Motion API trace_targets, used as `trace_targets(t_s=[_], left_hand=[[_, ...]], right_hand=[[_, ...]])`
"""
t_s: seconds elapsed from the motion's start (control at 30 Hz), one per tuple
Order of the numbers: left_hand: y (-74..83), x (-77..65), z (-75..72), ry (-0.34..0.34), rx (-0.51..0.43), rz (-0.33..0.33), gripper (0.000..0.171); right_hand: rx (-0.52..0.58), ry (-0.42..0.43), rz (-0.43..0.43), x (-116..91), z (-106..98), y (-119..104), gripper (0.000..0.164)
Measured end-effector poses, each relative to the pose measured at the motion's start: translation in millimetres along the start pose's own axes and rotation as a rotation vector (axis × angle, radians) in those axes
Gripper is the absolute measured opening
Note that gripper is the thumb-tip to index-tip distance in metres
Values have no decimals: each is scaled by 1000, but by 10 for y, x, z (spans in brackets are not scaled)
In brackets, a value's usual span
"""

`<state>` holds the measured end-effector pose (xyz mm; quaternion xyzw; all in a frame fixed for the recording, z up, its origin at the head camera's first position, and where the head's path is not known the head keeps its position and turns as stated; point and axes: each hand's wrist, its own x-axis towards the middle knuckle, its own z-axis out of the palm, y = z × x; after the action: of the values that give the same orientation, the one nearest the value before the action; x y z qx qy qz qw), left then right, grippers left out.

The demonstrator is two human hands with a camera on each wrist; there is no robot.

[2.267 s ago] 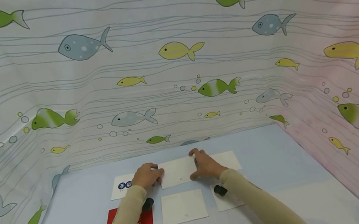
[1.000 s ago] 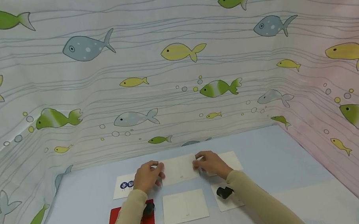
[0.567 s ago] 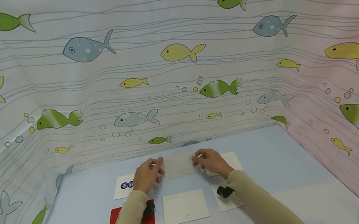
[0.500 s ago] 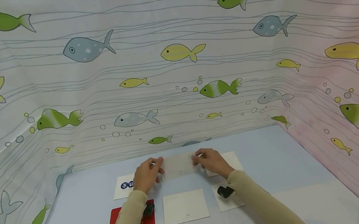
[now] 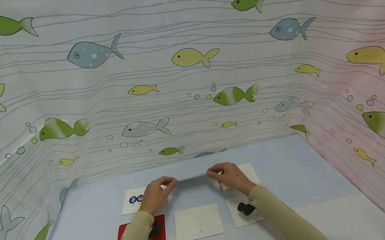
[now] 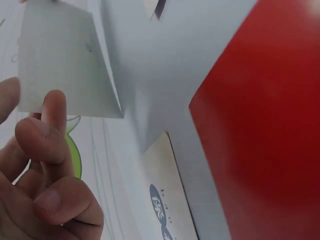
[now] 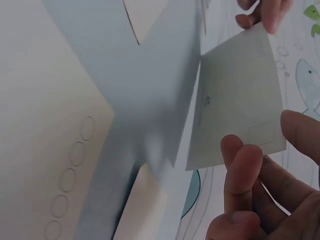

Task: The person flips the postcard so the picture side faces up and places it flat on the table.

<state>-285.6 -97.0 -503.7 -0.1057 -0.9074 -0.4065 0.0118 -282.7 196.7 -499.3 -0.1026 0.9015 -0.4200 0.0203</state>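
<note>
Nearest, on the bench (image 5: 284, 181), lie a red card (image 5: 159, 238) at left, a white card (image 5: 197, 222) in the middle and a cream card (image 5: 242, 219) at right, the outer two partly hidden. Just beyond, the left hand (image 5: 156, 193) and right hand (image 5: 232, 175) each pinch one end of a pale card (image 6: 62, 60) between thumb and fingers, holding it up between an emblem card (image 5: 131, 201) and a plain card (image 5: 247, 173); farthest stands the fish-patterned backdrop (image 5: 174, 106)
</note>
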Motion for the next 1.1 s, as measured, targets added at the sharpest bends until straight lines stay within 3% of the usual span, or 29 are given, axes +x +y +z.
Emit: trace_targets(t_s=[0.33,0.6,0.93,1.1], left_hand=[[8,-149,-4,-32,97,-21,24],[98,-220,36,-53,238,36,19],[81,-239,65,-127,268,23,12],[77,-252,85,-125,282,29,13]], right_hand=[[-28,-68,-20,-126,47,37,30],[-67,-116,13,-186,57,81,29],[-140,-142,13,-219,160,83,29],[-188,-139,5,-233,185,55,28]])
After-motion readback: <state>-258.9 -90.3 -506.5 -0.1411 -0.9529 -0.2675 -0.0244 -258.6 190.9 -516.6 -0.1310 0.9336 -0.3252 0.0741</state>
